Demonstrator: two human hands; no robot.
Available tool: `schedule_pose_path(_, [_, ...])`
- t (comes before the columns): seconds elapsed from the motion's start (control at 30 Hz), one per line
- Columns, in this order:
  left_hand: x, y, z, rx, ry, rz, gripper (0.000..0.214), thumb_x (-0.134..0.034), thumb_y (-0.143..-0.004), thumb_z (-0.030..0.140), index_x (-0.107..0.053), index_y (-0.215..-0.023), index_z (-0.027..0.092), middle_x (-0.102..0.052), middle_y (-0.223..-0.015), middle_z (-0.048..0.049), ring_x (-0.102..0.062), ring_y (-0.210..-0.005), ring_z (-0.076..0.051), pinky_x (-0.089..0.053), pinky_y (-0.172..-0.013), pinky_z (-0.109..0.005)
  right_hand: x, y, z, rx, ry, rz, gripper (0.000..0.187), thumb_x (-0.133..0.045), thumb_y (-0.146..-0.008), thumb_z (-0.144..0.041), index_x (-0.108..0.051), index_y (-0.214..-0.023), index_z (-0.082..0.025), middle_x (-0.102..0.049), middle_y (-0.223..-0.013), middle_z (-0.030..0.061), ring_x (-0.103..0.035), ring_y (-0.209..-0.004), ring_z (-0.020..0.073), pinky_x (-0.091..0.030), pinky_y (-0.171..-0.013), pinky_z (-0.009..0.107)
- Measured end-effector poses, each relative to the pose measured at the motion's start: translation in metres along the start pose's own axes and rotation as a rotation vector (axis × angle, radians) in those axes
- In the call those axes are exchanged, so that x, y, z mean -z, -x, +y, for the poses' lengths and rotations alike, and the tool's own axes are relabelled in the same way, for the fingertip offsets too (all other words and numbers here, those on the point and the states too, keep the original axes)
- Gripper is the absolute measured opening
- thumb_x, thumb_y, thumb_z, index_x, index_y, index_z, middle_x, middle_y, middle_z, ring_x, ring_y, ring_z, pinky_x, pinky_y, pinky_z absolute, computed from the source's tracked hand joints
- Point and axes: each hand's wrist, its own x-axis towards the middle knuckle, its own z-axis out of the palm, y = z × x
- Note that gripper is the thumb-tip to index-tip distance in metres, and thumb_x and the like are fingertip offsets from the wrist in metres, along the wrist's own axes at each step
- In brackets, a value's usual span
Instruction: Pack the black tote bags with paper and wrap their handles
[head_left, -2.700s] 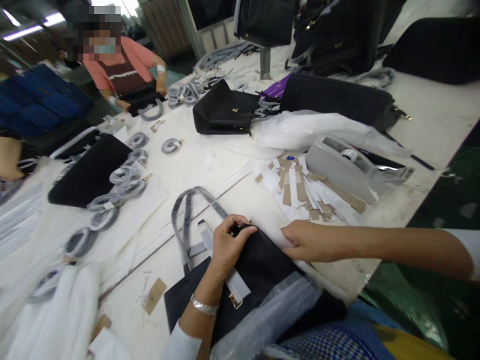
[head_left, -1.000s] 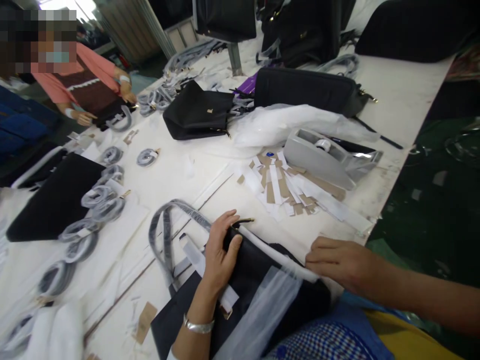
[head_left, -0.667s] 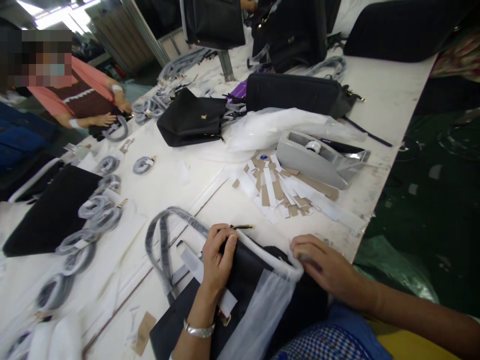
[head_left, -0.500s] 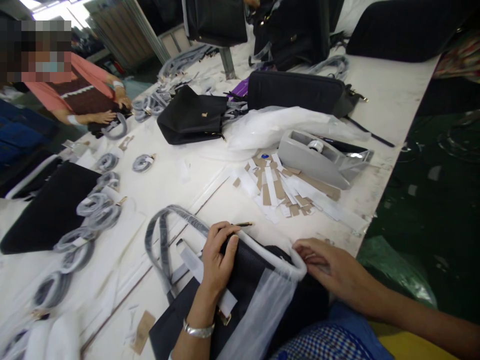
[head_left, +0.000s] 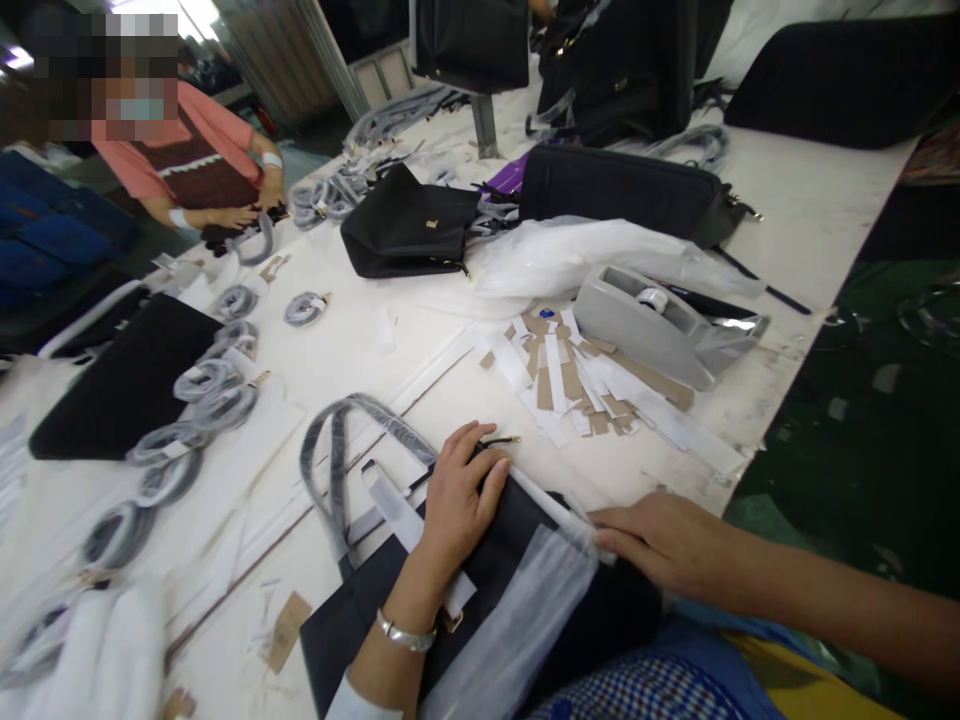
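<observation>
A black handbag point(head_left: 360, 610) lies before me, its opening edge facing up and right. My left hand point(head_left: 461, 490) curls over that top edge, fingers closed on the bag. At the right corner of the opening, my right hand point(head_left: 652, 545) pinches the end of a white padding strip point(head_left: 551, 505) that runs along the rim. Translucent wrapping point(head_left: 517, 620) covers part of the bag's side. Grey-wrapped handles point(head_left: 322, 480) arch out to the left, and a white paper strip point(head_left: 397, 510) passes under my left wrist. A zipper pull point(head_left: 502, 440) sticks out past my left fingers.
Beyond the bag lie cardboard and white strips point(head_left: 570, 385) and a grey tape dispenser point(head_left: 645, 325). More black bags point(head_left: 409, 225) stand further back. Coiled wrapped straps point(head_left: 202, 380) line the left. A co-worker point(head_left: 202, 165) handles something across the table. The table edge point(head_left: 817, 340) drops off at right.
The white strip, a raised rounded loop at the bag's right corner before, now lies flatter along the rim. My right hand has closed more firmly on its end. The whole view has shifted slightly.
</observation>
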Motion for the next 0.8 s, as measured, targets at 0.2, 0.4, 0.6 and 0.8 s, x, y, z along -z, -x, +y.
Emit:
schedule_pose_path(0.2, [-0.008, 0.0, -0.001, -0.018, -0.081, -0.015, 0.021, -0.05, -0.098, 0.027, -0.07, -0.102, 0.022, -0.066, -0.125, -0.006, -0.051, -0.126, -0.026, -0.045, -0.107, -0.047, -0.023, 0.009, 0.011, 0.179, 0.294, 0.434, 0.045, -0.04, -0.101, -0.051, -0.067, -0.112, -0.017, -0.071, -0.104, 0.0143, -0.068, -0.093, 0.0265, -0.055, -0.08, 0.04])
schedule_pose_path(0.4, [0.005, -0.002, 0.01, 0.008, -0.268, -0.048, 0.023, -0.048, -0.1, 0.031, -0.067, -0.113, 0.027, -0.059, -0.14, -0.0029, -0.039, -0.141, -0.029, -0.027, -0.117, -0.061, -0.045, 0.021, 0.011, 0.241, 0.061, 0.621, 0.052, -0.055, -0.095, -0.053, -0.057, -0.136, -0.021, -0.065, -0.128, 0.0126, -0.062, -0.115, 0.0283, -0.055, -0.097, 0.044])
schedule_pose_path(0.6, [0.05, 0.041, 0.081, 0.058, -0.309, -0.188, 0.037, -0.047, -0.1, 0.03, -0.052, -0.137, 0.024, -0.061, -0.138, -0.0065, -0.056, -0.128, -0.022, -0.041, -0.114, -0.047, -0.045, 0.023, 0.014, 0.148, -0.116, 0.576, 0.05, -0.052, -0.095, -0.052, -0.064, -0.131, -0.019, -0.062, -0.135, 0.0097, -0.06, -0.122, 0.0296, -0.047, -0.108, 0.049])
schedule_pose_path(0.8, [0.003, 0.132, 0.097, 0.173, -0.401, -0.145, 0.064, -0.048, -0.098, 0.043, -0.025, -0.154, 0.023, -0.031, -0.16, -0.01, -0.029, -0.147, -0.029, -0.034, -0.116, -0.055, -0.043, 0.015, 0.01, 0.124, -0.241, 0.566, 0.044, -0.055, -0.091, -0.045, -0.068, -0.125, -0.022, -0.069, -0.123, 0.0066, -0.065, -0.114, 0.03, -0.049, -0.105, 0.05])
